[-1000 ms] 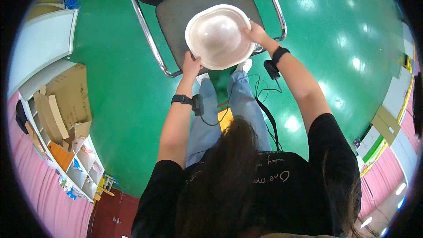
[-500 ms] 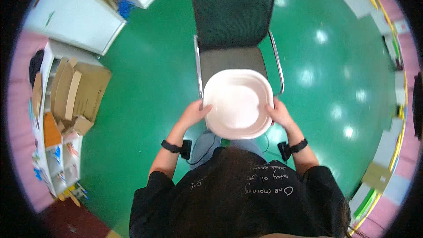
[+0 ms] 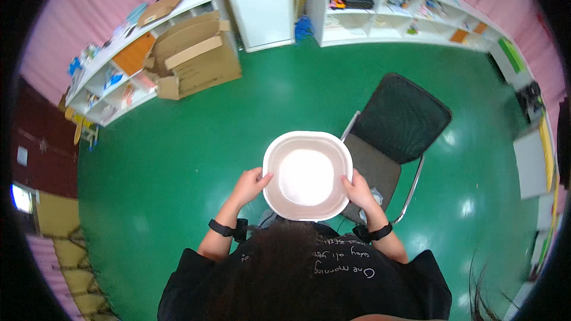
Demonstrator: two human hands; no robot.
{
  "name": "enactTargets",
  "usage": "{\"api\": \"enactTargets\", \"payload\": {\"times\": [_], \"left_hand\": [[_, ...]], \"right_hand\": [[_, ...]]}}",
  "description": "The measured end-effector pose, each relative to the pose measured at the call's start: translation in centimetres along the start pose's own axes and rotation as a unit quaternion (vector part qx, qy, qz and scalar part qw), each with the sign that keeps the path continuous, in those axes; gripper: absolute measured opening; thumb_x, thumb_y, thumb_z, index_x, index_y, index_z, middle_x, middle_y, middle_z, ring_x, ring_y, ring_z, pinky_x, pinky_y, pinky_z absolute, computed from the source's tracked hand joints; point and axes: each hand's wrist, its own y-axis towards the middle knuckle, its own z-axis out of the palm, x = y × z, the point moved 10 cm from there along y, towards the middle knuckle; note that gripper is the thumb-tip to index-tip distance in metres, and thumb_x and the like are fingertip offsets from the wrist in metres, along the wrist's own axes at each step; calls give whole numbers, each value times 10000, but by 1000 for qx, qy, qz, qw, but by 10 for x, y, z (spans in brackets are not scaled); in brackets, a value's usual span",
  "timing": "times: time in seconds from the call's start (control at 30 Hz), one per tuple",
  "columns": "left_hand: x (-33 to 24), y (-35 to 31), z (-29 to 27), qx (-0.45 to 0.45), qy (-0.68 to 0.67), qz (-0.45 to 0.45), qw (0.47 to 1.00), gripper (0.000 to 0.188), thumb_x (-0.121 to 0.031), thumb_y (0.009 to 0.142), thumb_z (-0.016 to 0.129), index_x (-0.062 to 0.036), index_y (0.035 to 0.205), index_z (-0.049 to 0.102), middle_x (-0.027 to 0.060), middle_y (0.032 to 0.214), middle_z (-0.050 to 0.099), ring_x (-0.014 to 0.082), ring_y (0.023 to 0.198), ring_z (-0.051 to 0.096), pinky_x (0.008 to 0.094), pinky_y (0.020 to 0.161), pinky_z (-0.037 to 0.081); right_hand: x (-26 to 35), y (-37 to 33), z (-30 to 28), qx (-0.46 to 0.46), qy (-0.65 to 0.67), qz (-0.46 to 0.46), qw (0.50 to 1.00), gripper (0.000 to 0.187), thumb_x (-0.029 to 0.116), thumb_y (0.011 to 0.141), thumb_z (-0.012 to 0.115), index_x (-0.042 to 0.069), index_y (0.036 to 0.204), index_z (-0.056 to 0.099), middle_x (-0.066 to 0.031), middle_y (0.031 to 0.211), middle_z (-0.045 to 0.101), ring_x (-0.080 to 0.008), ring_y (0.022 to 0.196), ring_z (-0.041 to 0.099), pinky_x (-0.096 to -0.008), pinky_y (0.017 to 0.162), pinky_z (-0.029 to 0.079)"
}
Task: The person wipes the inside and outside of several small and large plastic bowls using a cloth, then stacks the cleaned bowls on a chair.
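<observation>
A white plastic basin (image 3: 307, 176) with rounded corners is held level in front of my body, and nothing shows inside it. My left hand (image 3: 252, 184) grips its left rim, thumb over the edge and fingers under the outside. On the opposite rim, my right hand (image 3: 358, 189) holds it the same way. Just to the right stands a dark mesh-backed chair (image 3: 404, 119) with metal arms; its seat is partly behind the basin and my right hand. A small crumpled whitish item (image 3: 377, 197) lies on the seat beside my right wrist.
A large open cardboard box (image 3: 205, 62) stands on the green floor (image 3: 238, 119) at the far left, before white shelves (image 3: 101, 89). A white cabinet (image 3: 259, 6) and another low shelf (image 3: 380, 30) line the back. Chairs (image 3: 86, 285) sit at the lower left.
My view has turned left, so the chair now appears to my right rather than straight ahead. The basin has swung away from the chair's front, still in both hands.
</observation>
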Motion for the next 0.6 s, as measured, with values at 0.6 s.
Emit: {"api": "enactTargets", "payload": {"times": [0.6], "left_hand": [[164, 14, -209, -91, -54, -25, 994, 398, -378, 891, 617, -8, 744, 623, 126, 587, 584, 237, 519, 574, 370, 505, 435]], "right_hand": [[186, 126, 209, 166, -42, -40, 984, 428, 283, 904, 589, -38, 1173, 498, -76, 743, 629, -105, 456, 545, -243, 353, 418]]}}
